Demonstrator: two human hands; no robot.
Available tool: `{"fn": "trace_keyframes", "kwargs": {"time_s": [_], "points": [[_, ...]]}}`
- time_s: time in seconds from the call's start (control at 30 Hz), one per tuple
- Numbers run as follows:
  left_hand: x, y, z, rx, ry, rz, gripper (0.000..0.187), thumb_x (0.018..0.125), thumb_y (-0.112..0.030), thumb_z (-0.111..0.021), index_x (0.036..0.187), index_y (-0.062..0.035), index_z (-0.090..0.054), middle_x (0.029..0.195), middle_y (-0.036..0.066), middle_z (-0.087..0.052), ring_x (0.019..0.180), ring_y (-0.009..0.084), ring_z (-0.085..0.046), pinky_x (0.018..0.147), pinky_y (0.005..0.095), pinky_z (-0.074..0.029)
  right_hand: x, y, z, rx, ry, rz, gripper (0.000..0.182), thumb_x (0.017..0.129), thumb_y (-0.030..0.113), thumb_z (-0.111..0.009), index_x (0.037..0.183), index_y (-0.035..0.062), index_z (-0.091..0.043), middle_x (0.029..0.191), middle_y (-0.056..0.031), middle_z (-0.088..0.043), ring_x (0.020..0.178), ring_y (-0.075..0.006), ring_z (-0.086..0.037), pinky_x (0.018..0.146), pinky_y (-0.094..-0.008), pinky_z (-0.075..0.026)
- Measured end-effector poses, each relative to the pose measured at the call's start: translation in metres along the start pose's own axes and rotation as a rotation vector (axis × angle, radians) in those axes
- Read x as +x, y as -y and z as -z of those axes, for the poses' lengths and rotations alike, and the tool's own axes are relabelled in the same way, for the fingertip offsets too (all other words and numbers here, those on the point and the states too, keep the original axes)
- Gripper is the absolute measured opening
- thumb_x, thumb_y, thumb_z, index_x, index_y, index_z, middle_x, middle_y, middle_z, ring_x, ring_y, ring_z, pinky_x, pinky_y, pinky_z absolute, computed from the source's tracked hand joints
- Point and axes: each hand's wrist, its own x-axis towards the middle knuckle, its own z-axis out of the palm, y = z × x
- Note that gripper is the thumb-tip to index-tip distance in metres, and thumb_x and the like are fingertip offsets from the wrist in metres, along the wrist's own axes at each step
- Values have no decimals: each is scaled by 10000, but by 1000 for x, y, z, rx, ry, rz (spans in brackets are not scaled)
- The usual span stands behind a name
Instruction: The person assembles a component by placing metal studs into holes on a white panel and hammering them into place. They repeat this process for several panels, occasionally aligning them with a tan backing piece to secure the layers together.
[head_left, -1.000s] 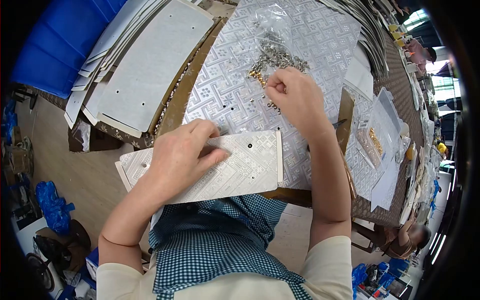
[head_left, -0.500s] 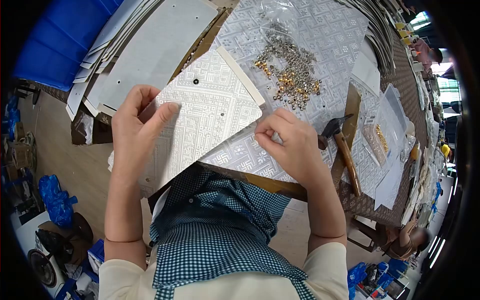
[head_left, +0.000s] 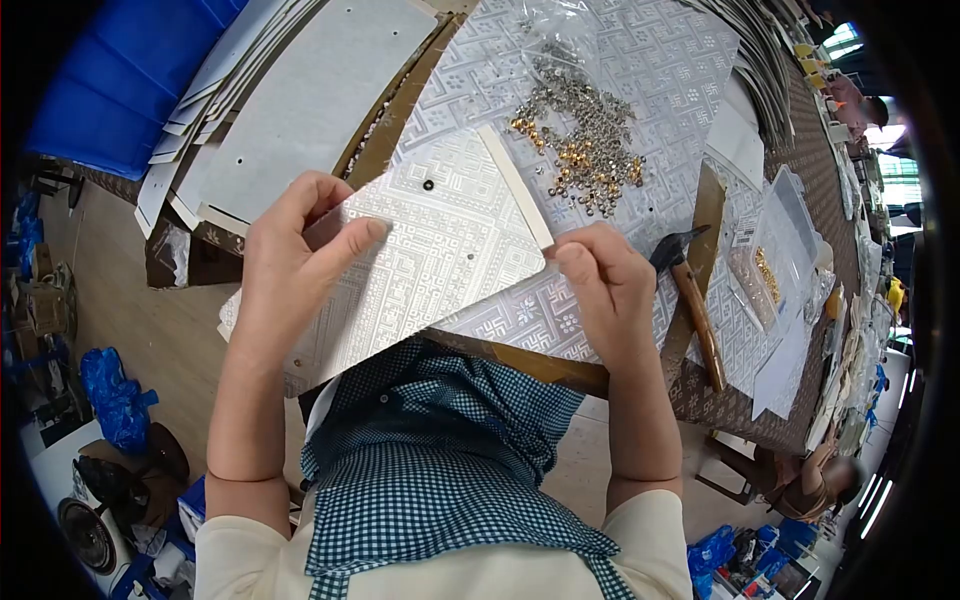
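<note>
My left hand [head_left: 305, 255] grips a white embossed panel [head_left: 440, 235] from its left side, the thumb lying on its patterned face. The panel is tilted over the table's near edge and has small dark holes and a cream strip along its upper right edge. At the panel's right corner is my right hand [head_left: 608, 285], its fingers closed on or against that corner. Beyond the panel lies a pile of small silver and gold metal pieces [head_left: 585, 150], beside a clear plastic bag [head_left: 560, 35].
A hammer [head_left: 697, 310] with a wooden handle lies right of my right hand. Farther right is a clear plastic box [head_left: 778, 225]. Stacked grey panels [head_left: 310, 100] and a blue bin [head_left: 125, 80] are at the upper left. A person [head_left: 815, 482] is at the lower right.
The panel and my left hand have shifted right and slightly down. My right hand has moved right and turned, now meeting the panel's corner, where before it was pinched just off it.
</note>
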Motion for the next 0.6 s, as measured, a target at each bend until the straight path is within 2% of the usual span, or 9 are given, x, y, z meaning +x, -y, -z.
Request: {"fn": "trace_keyframes", "kwargs": {"time_s": [0.03, 0.07, 0.13, 0.17, 0.2, 0.3, 0.4, 0.6], "points": [[1, -4, -3, 7, 27, -4, 333, 826, -236, -826, 983, -3, -647, 829, 26, -650, 779, 97, -591, 708, 256, -500, 1, -2, -1, 31, -56, 26, 134, 892, 139, -711, 934, 13, -691, 820, -91, -663, 663, -172, -621, 615, -290, -488], [1, -13, -5, 5, 70, 30, 333, 828, -236, -820, 985, 2, -650, 834, 47, -659, 781, 120, -614, 729, 273, -520, 0, 0, -1, 32, -85, -8, 192, 865, 172, -747, 837, 3, -663, 733, -79, -617, 622, -183, -587, 577, -314, -461], [3, -19, -11, 45, 150, 19, 358, 824, -260, -820, 991, 7, -650, 857, 83, -675, 784, 155, -642, 746, 289, -533, 0, 9, 4, -123, 10, -44, 256, 840, 201, -774, 769, 4, -626, 685, -71, -571, 593, -179, -547, 551, -321, -429], [4, -16, -15, 98, 149, -29, 379, 822, -287, -810, 1007, 7, -658, 895, 131, -694, 818, 211, -685, 755, 319, -549, 0, 11, 5, -201, 59, -61, 292, 828, 216, -788, 735, 5, -608, 661, -66, -548, 579, -177, -527, 538, -324, -413], [5, -19, -18, 120, 160, -26, 383, 823, -295, -805, 1012, 5, -661, 912, 139, -698, 833, 226, -694, 757, 328, -552, 0, 10, 1, -165, 9, -100, 361, 794, 230, -809, 667, 14, -550, 610, -62, -486, 541, -179, -470, 506, -335, -371], [9, -22, -23, 189, 193, -32, 391, 827, -316, -791, 1026, -1, -670, 952, 155, -709, 866, 261, -713, 765, 350, -560, -3, 7, -2, -129, -16, -77, 346, 812, 138, -792, 681, -9, -508, 618, -39, -448, 556, -97, -377, 495, -294, -314], [10, -21, -24, 251, 220, -67, 396, 831, -326, -780, 1034, -4, -674, 971, 151, -710, 867, 273, -717, 769, 358, -561, -2, 7, -3, -199, -22, -90, 345, 786, 189, -769, 648, 11, -508, 598, -71, -475, 510, -187, -450, 484, -336, -366], [11, -19, -26, 306, 210, -120, 401, 834, -335, -772, 1039, -6, -671, 989, 145, -706, 848, 272, -711, 755, 369, -557, -2, 7, -4, -227, -24, -95, 349, 780, 185, -760, 639, 19, -488, 592, -76, -479, 499, -199, -459, 486, -345, -375]]}}
